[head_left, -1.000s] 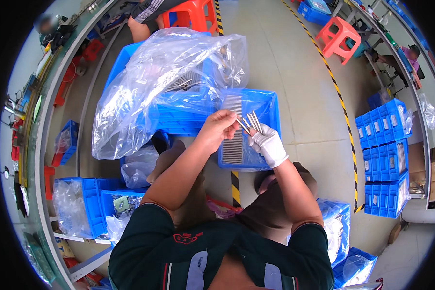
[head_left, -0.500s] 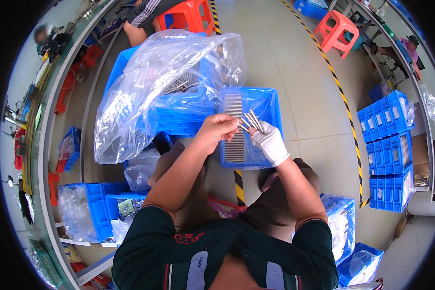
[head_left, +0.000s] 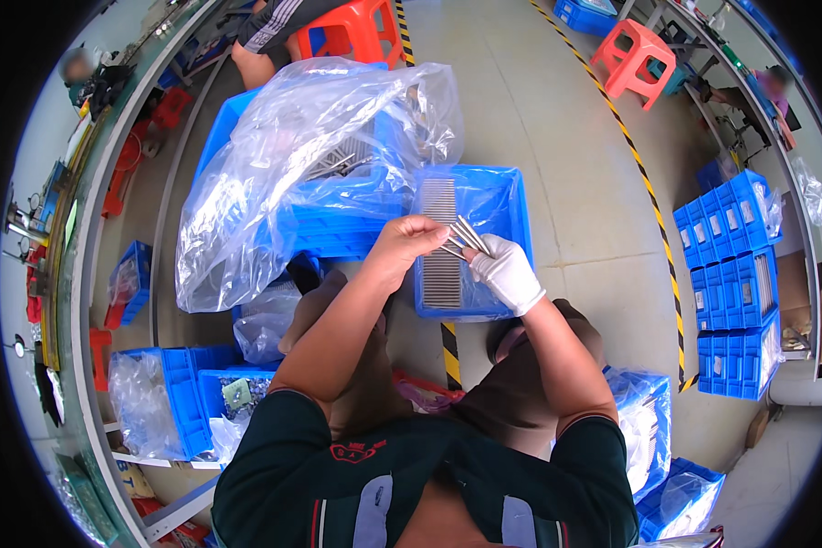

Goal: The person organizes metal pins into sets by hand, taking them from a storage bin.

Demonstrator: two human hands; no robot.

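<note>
My right hand point(head_left: 510, 278), in a white glove with bare fingertips showing, grips several slim metal rods point(head_left: 467, 236) fanned out at a slant. My bare left hand point(head_left: 407, 247) is closed in a pinch at the left ends of these rods; its fingertips partly hide what they hold. Both hands are over a blue bin point(head_left: 522, 215) lined with clear plastic. Along the bin's left side lies a neat column of metal rods point(head_left: 442, 279), stacked side by side, partly covered by my left fingers.
Left of the bin, a larger blue crate point(head_left: 338, 228) holds loose metal rods under a clear plastic bag point(head_left: 247, 201). Stacked blue crates point(head_left: 726, 292) stand at right. A red stool point(head_left: 632, 64) is farther off. Another person's leg point(head_left: 254, 64) shows at the top.
The rods in my right hand have tilted and shifted slightly left and down. My left fingertips have moved a little left, staying at the rods' ends.
</note>
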